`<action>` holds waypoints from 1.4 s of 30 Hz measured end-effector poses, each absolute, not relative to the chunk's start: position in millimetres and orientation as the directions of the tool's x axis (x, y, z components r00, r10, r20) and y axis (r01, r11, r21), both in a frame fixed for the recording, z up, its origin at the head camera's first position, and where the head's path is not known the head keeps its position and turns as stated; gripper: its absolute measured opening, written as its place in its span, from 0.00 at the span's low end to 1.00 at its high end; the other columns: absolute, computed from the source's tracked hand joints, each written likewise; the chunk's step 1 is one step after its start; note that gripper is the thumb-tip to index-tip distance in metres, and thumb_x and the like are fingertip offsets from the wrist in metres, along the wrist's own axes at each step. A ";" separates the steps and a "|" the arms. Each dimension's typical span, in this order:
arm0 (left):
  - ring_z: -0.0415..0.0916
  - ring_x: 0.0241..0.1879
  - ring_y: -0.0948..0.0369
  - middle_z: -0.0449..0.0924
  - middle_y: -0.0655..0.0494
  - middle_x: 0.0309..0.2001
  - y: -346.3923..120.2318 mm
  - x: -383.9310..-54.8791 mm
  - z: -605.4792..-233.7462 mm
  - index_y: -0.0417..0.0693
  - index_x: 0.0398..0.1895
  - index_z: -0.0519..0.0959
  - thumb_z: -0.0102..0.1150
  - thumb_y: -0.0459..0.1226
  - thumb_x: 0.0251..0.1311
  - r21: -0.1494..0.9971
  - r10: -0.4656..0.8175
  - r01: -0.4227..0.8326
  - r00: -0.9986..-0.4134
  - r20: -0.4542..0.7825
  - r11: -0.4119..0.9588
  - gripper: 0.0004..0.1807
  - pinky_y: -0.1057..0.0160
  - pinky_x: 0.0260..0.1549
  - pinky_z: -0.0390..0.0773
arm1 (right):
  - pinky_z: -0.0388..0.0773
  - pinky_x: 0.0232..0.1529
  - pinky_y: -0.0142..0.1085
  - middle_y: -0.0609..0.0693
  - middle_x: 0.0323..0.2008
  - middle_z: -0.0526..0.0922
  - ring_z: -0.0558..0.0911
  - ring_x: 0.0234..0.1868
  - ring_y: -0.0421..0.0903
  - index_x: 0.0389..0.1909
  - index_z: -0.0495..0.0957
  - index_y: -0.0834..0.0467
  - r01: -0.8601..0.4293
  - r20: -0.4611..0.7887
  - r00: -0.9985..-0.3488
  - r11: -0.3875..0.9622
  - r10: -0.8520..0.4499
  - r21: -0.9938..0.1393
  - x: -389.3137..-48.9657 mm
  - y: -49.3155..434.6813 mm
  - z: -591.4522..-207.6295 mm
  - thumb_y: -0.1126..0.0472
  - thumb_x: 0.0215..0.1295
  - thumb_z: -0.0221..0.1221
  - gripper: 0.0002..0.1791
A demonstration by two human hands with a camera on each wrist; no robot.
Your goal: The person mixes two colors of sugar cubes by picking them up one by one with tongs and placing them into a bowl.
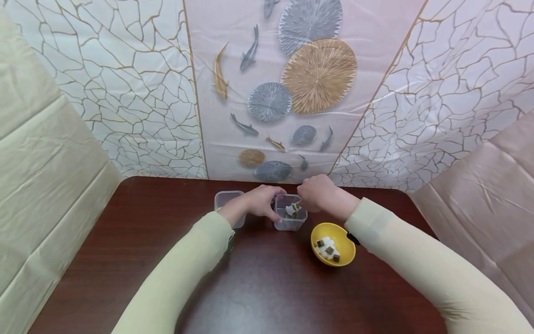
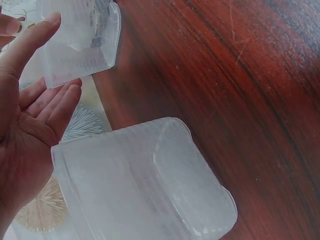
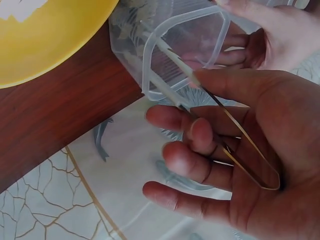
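Observation:
My left hand (image 1: 262, 202) grips a clear plastic container (image 1: 288, 226) at its left side, thumb toward the near edge and fingers farther back. In the right wrist view, my right hand (image 3: 250, 145) holds small gold-coloured tongs (image 3: 242, 129) with pale tips. Those tips reach through the mouth of that container, their arms slightly apart. Small dark and pale shapes show inside the container, too blurred to tell what they are. Near my right wrist stands a yellow bowl (image 1: 347, 246) with white and brown cubes (image 1: 327, 249) in it.
A second clear plastic container (image 2: 140, 180) stands to the left, partly behind my left wrist in the head view. The dark reddish-brown table (image 1: 258, 287) ends at a patterned cloth backdrop (image 1: 221, 157) just beyond both hands.

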State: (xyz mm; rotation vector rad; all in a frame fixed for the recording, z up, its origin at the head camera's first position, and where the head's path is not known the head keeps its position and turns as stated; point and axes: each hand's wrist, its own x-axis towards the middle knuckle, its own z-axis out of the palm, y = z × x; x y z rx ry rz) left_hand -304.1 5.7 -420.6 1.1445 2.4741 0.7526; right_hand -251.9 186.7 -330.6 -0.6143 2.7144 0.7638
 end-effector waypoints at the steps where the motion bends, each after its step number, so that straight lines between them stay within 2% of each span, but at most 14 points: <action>1: 0.77 0.61 0.52 0.80 0.44 0.65 6.0 -303.9 -420.6 0.38 0.73 0.72 0.82 0.43 0.56 0.576 0.774 0.612 -0.631 -0.058 0.542 0.44 0.54 0.65 0.78 | 0.88 0.37 0.46 0.52 0.36 0.89 0.86 0.33 0.50 0.39 0.88 0.56 -0.458 -0.351 -0.879 0.775 -0.323 0.435 -253.1 187.1 -331.4 0.48 0.75 0.62 0.15; 9: 0.77 0.62 0.52 0.80 0.43 0.65 5.6 -301.9 -419.6 0.38 0.74 0.72 0.81 0.42 0.56 0.582 0.773 0.603 -0.631 -0.069 0.545 0.44 0.54 0.65 0.78 | 0.88 0.37 0.45 0.53 0.36 0.88 0.83 0.31 0.49 0.38 0.88 0.56 -0.451 -0.370 -0.877 0.792 -0.307 0.412 -261.5 188.4 -336.2 0.50 0.75 0.63 0.14; 15: 0.77 0.62 0.52 0.80 0.45 0.64 6.6 -302.0 -420.5 0.39 0.73 0.73 0.82 0.43 0.55 0.571 0.776 0.616 -0.628 -0.059 0.542 0.43 0.54 0.66 0.77 | 0.88 0.36 0.47 0.53 0.34 0.87 0.84 0.31 0.50 0.34 0.87 0.56 -0.482 -0.342 -0.869 0.767 -0.357 0.424 -259.7 189.1 -334.9 0.50 0.75 0.64 0.14; 21: 0.78 0.62 0.53 0.81 0.46 0.64 8.3 -303.6 -421.5 0.39 0.72 0.74 0.82 0.45 0.54 0.534 0.780 0.646 -0.624 -0.043 0.545 0.44 0.56 0.66 0.77 | 0.87 0.35 0.49 0.51 0.29 0.85 0.84 0.31 0.52 0.28 0.84 0.55 -0.503 -0.271 -0.863 0.774 -0.426 0.385 -245.7 196.7 -321.0 0.53 0.73 0.65 0.13; 25: 0.78 0.62 0.53 0.81 0.47 0.64 9.1 -303.7 -420.5 0.39 0.72 0.74 0.82 0.45 0.54 0.528 0.781 0.651 -0.623 -0.038 0.545 0.44 0.56 0.66 0.77 | 0.86 0.33 0.51 0.49 0.25 0.82 0.84 0.31 0.54 0.22 0.79 0.52 -0.524 -0.192 -0.851 0.778 -0.488 0.346 -233.5 209.9 -311.3 0.53 0.72 0.67 0.17; 29: 0.78 0.62 0.53 0.81 0.46 0.64 8.7 -303.8 -420.5 0.38 0.73 0.74 0.82 0.44 0.54 0.529 0.783 0.653 -0.621 -0.036 0.542 0.44 0.56 0.66 0.77 | 0.84 0.29 0.52 0.45 0.22 0.78 0.83 0.28 0.52 0.18 0.74 0.49 -0.554 -0.108 -0.828 0.775 -0.549 0.305 -220.6 228.2 -304.3 0.52 0.70 0.68 0.21; 36: 0.77 0.64 0.52 0.81 0.46 0.65 7.6 -304.2 -421.6 0.38 0.73 0.73 0.81 0.43 0.55 0.530 0.783 0.653 -0.621 -0.034 0.541 0.44 0.57 0.67 0.76 | 0.78 0.23 0.47 0.40 0.24 0.76 0.79 0.25 0.46 0.22 0.78 0.47 -0.623 0.001 -0.767 0.745 -0.641 0.239 -196.3 260.2 -293.5 0.56 0.67 0.71 0.15; 42: 0.78 0.62 0.52 0.81 0.45 0.65 6.6 -303.5 -419.4 0.38 0.73 0.73 0.82 0.43 0.54 0.541 0.782 0.647 -0.622 -0.034 0.537 0.44 0.57 0.66 0.77 | 0.77 0.23 0.45 0.37 0.25 0.72 0.77 0.26 0.43 0.26 0.81 0.45 -0.657 0.026 -0.736 0.724 -0.676 0.210 -173.3 285.9 -288.5 0.58 0.65 0.72 0.12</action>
